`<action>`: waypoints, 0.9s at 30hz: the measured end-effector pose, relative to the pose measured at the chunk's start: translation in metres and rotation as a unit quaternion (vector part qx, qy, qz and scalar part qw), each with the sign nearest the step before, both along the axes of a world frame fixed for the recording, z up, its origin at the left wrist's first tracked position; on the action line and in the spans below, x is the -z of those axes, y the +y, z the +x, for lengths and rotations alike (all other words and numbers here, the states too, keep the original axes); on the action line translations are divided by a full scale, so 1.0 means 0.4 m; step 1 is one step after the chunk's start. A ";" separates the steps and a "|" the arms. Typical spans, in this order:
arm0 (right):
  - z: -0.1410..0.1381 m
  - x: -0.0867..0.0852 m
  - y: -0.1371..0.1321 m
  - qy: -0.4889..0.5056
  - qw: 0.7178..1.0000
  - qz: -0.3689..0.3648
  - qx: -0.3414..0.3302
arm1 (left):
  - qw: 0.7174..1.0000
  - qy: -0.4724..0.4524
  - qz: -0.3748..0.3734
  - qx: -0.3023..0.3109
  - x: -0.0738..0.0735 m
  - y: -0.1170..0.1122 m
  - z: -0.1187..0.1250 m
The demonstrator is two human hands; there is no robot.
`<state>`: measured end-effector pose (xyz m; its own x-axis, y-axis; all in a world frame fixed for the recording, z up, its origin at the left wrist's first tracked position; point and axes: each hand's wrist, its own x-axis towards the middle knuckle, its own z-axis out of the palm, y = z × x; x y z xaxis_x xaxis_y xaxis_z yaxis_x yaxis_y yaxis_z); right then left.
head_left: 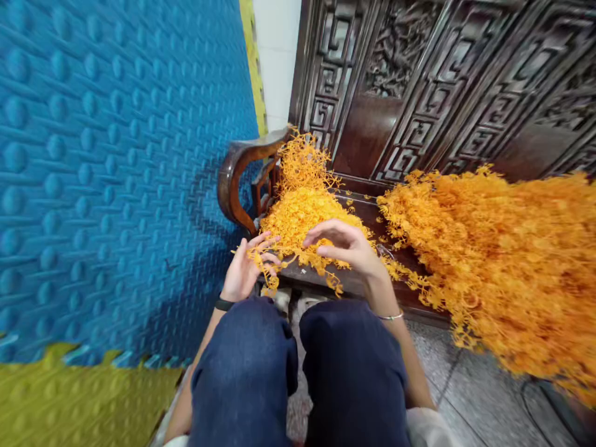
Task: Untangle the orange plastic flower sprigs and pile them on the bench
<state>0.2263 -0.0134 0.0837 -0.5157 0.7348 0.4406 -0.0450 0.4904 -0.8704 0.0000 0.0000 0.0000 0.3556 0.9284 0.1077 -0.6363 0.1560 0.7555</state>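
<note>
On the dark wooden bench sits a heap of small orange plastic pieces [302, 214], many joined in branching strands. My left hand [241, 270] is at the heap's near left edge, palm turned inward and fingers spread loosely. An orange plastic strand [270, 282] lies across its fingers and hangs below them. Over the near right side of the heap is my right hand [349, 245], fingers curved and thumb apart. I see nothing between its fingertips. Whether they touch the pieces beneath cannot be made out.
A larger mound of orange branching pieces [521, 261] covers the bench to the right. The curved wooden armrest [228, 180] rises beside my left hand. Behind stands the carved backrest [382, 124]. Blue foam matting [116, 155] lies at left, grey floor tiles [470, 385] at lower right.
</note>
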 end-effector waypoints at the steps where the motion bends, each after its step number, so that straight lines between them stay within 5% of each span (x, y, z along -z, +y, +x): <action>1: -0.021 -0.029 -0.001 -0.067 0.997 -0.004 -0.031 | 1.000 0.011 0.002 0.009 -0.022 0.006 0.002; 4: -0.080 -0.096 0.000 -0.220 0.974 -0.010 -0.050 | 0.997 0.058 0.005 0.052 -0.097 0.022 0.011; 8: -0.126 -0.120 0.026 -0.306 0.949 -0.014 0.071 | 0.978 0.154 0.001 0.144 -0.217 0.040 0.038; 11: -0.123 -0.127 0.044 -0.267 0.953 -0.062 0.126 | 0.961 0.212 0.030 0.175 -0.292 0.047 0.060; 14: -0.103 -0.146 0.043 -0.175 0.973 -0.104 0.111 | 0.945 0.267 0.066 0.178 -0.336 0.049 0.079; 19: -0.065 -0.151 0.029 -0.096 0.972 -0.161 0.144 | 0.920 0.370 0.087 0.092 -0.337 0.040 0.118; 27: -0.003 -0.064 0.053 -0.065 0.959 -0.189 0.202 | 0.890 0.430 0.133 0.074 -0.239 0.063 0.109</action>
